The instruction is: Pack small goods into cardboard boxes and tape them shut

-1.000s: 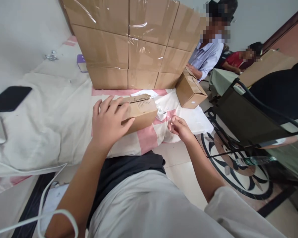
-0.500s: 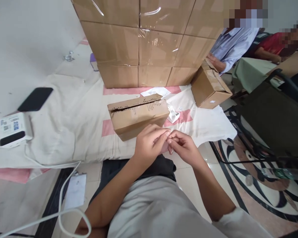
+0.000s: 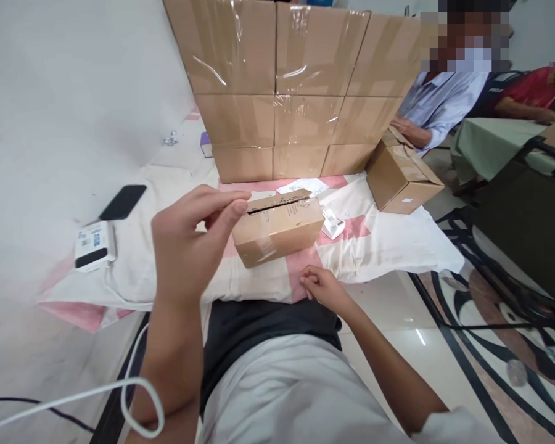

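My left hand is raised in front of the small cardboard box, thumb and fingertips pinched together; anything between them is too small to make out. Over the table's front edge, right of the box's near side, my right hand has its fingers curled closed, and what they hold, if anything, is hidden. The box lies on the cloth with a dark slit along its top. A white object rests against its right end, and a printed paper lies behind it.
Stacked taped cartons stand at the back. Another carton is at the right, with a person's hand on it. A phone and white device lie left. A white cable loops near my left forearm.
My hands were together in front of the box and have come apart. The left hand has risen and moved left; the right is slightly lower. The camera view has shifted.
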### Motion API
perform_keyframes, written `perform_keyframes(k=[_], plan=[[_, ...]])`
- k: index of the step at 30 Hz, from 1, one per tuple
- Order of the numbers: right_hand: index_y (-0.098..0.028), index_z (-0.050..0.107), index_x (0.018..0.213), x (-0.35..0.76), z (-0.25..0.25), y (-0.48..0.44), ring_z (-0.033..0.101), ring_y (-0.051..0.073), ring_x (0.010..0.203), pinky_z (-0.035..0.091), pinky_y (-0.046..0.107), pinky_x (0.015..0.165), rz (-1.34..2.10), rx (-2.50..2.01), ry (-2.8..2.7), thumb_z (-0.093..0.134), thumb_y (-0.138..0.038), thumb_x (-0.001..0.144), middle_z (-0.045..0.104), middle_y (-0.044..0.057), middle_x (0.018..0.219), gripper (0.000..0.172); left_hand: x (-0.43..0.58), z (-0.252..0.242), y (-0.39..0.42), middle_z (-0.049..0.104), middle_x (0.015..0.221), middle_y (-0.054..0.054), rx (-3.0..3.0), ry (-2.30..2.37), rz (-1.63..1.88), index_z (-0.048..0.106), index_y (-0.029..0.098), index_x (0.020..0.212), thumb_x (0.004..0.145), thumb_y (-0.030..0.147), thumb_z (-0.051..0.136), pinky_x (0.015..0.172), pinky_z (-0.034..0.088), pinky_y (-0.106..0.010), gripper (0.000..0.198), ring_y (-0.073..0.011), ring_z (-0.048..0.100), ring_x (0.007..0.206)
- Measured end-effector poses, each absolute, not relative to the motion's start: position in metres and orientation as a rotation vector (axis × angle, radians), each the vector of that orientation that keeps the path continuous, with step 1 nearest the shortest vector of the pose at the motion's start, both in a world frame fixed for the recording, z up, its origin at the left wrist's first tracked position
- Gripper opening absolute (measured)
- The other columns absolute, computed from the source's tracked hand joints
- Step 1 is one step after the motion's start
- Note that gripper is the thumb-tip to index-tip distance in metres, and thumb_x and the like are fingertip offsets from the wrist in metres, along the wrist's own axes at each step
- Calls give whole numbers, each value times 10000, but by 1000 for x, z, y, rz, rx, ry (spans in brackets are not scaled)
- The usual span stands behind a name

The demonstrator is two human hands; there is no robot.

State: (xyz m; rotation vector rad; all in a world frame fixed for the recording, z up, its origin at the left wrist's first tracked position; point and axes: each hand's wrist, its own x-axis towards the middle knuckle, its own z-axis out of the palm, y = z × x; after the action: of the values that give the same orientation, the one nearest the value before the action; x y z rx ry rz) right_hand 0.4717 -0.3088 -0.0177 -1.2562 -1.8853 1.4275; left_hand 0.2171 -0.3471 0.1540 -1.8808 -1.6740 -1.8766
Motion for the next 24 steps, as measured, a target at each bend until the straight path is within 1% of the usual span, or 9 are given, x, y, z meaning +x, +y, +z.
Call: perform_keyframes(k=[2, 4, 7, 10, 12, 15, 17, 20, 24], plan=[[-206, 562, 856, 470, -9, -305, 524, 139, 531, 393, 265, 562, 1341, -1211, -1865, 542, -324, 935, 565, -46, 562, 144, 202, 162, -334, 779, 911, 16, -2123, -1838, -1873, 820, 282, 940, 886, 359, 751, 668, 482, -274, 117, -141, 648, 780], [-205, 583, 902, 467, 13, -299, 537, 145, 561, 404, 272, 576, 1189, -1149, -1887, 553, -334, 943, 571, -40, 600, 138, 195, 161, -318, 802, 1004, -3, -2315, -1960, -1789, 826, 266, 925, 859, 365, 763, 721, 502, -278, 135, -168, 684, 851], [-210, 618, 939, 460, 54, -284, 571, 158, 643, 425, 288, 619, 834, -991, -1991, 564, -314, 965, 615, -11, 699, 120, 193, 154, -294, 803, 1020, -19, -2530, -1984, -1567, 830, 252, 933, 859, 370, 737, 753, 502, -281, 167, -177, 682, 865], [-221, 619, 917, 449, 88, -264, 607, 197, 799, 469, 333, 732, 462, -787, -2063, 565, -263, 976, 660, 30, 827, 90, 195, 151, -278, 795, 1012, -16, -2666, -1906, -1375, 828, 255, 954, 859, 345, 708, 740, 494, -272, 177, -173, 663, 863], [-224, 611, 921, 440, 101, -251, 602, 224, 884, 478, 379, 822, 310, -680, -2104, 562, -240, 982, 674, 48, 885, 80, 195, 149, -270, 789, 990, -11, -2715, -1881, -1294, 825, 259, 953, 849, 324, 700, 724, 491, -272, 175, -171, 649, 842], [-227, 614, 964, 426, 105, -237, 593, 242, 951, 472, 420, 886, 255, -580, -2155, 555, -228, 988, 689, 59, 956, 64, 190, 145, -261, 783, 942, -1, -2730, -1900, -1262, 823, 270, 963, 852, 310, 688, 725, 492, -276, 180, -169, 636, 819], [-229, 629, 984, 419, 101, -233, 593, 247, 986, 465, 428, 904, 256, -558, -2179, 556, -228, 988, 697, 63, 1010, 74, 186, 142, -255, 786, 951, 5, -2746, -1904, -1264, 822, 275, 956, 864, 313, 682, 744, 493, -274, 172, -168, 637, 837], [-229, 668, 1005, 412, 89, -234, 588, 248, 1017, 441, 428, 911, 236, -584, -2239, 571, -236, 984, 700, 68, 1082, 99, 178, 138, -247, 787, 963, 2, -2774, -1892, -1269, 821, 271, 948, 887, 358, 677, 759, 493, -272, 179, -162, 640, 837], [-238, 699, 1097, 407, 75, -236, 573, 258, 1063, 413, 427, 900, 147, -661, -2326, 590, -284, 985, 699, 77, 1154, 163, 171, 134, -237, 769, 934, -14, -2737, -1892, -1273, 819, 259, 973, 875, 406, 699, 745, 497, -267, 214, -154, 634, 808]])
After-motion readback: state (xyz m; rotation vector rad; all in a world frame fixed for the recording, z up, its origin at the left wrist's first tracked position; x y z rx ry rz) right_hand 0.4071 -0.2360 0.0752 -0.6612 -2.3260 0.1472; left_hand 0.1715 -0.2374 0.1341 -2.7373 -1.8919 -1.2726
